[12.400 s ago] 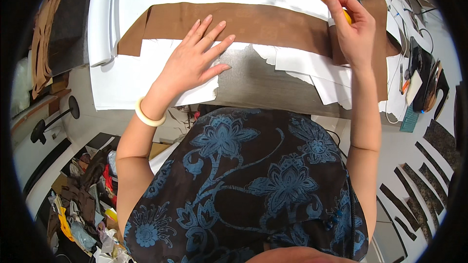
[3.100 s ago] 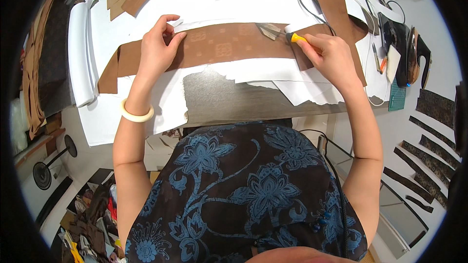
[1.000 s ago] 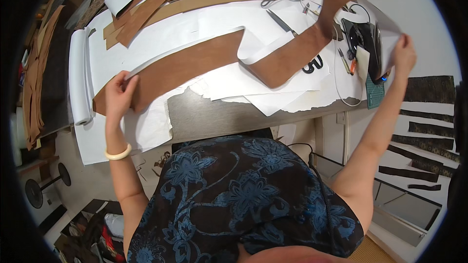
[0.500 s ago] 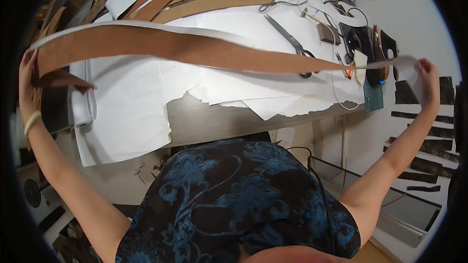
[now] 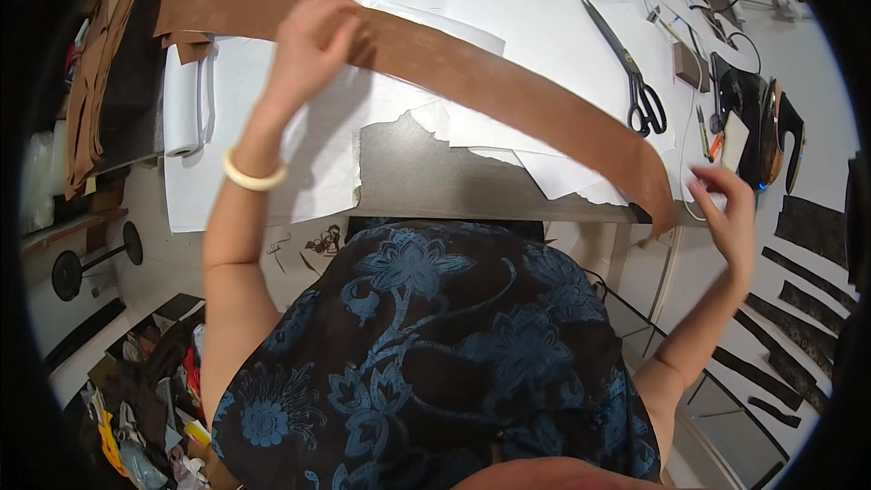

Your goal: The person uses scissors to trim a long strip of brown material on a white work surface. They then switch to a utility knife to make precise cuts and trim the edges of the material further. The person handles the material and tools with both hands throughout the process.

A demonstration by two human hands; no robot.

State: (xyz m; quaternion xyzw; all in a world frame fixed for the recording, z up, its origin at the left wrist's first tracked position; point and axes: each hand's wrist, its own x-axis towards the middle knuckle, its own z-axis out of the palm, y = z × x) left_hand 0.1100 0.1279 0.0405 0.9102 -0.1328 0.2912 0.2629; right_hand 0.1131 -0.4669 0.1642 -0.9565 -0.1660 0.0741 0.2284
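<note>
A long brown leather strip point(image 5: 508, 100) with a pale backing lies across the table, its right end bending down over the front edge. My left hand point(image 5: 313, 54), with a cream bangle point(image 5: 254, 180) at the wrist, is over the strip's left part. Its fingers are curled and slightly blurred against the leather, and whatever they pinch is hidden. To the right of the strip's drooping end, my right hand point(image 5: 730, 222) is raised and apart from the leather. Thumb and fingers are parted, with nothing visible between them.
Black scissors point(image 5: 631, 82) lie on white paper point(image 5: 272, 145) with torn edges. A white roll point(image 5: 181, 113) rests at the left. Cords, small tools and a dark block point(image 5: 691, 66) crowd the right end. Brown strips point(image 5: 113, 63) hang at the left; dark strips point(image 5: 798, 308) are at the right wall.
My left hand has moved from the strip's left end inward onto its surface. My right hand has let go of the pale backing end and come nearer. The strip has come down onto the table.
</note>
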